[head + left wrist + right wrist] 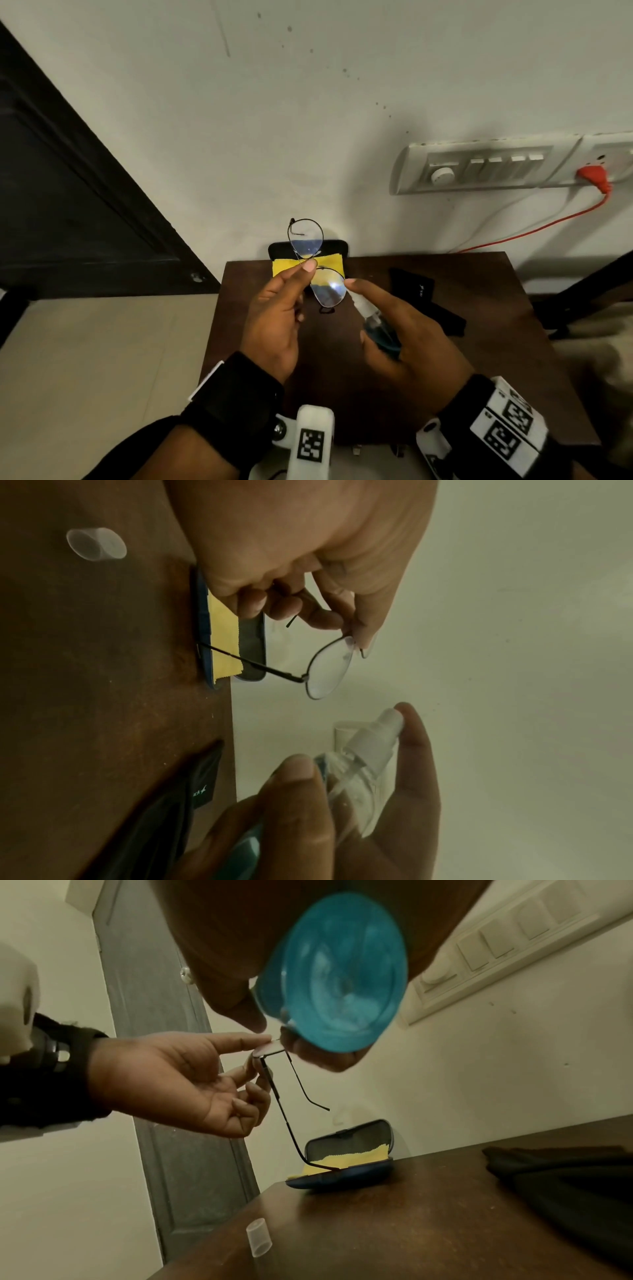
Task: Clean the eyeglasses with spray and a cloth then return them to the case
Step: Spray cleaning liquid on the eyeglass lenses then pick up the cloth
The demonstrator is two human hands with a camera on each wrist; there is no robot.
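You are at the spray step. Your left hand (274, 315) holds the glasses (317, 263) up over the far end of the table (479, 342), thumb and forefinger pinching the frame at the bridge between the two lenses, the other fingers loosely curled below. The temples are unfolded and hang down towards the case (346, 1158).

Your right hand (404, 339) is wrapped round the bottle (378, 330), forefinger laid on top of the white nozzle (380, 731), which points at the nearer lens from just beside it. Whether the pump is pressed at this instant you cannot tell from these views; the nearer lens shows a bright patch that may be wet or may be glare.

The case lies open at the table's back edge with the yellow cloth (291, 265) in it. The bottle's clear cap (258, 1237) stands on the table, and a dark pouch (424, 301) lies to your right.

Next, I judge, you need both lenses wetted, so turn the frame or shift the nozzle to the farther lens. Then free your right hand: set the bottle down and take the cloth from the case. Keep the pinch on the bridge, off the glass.
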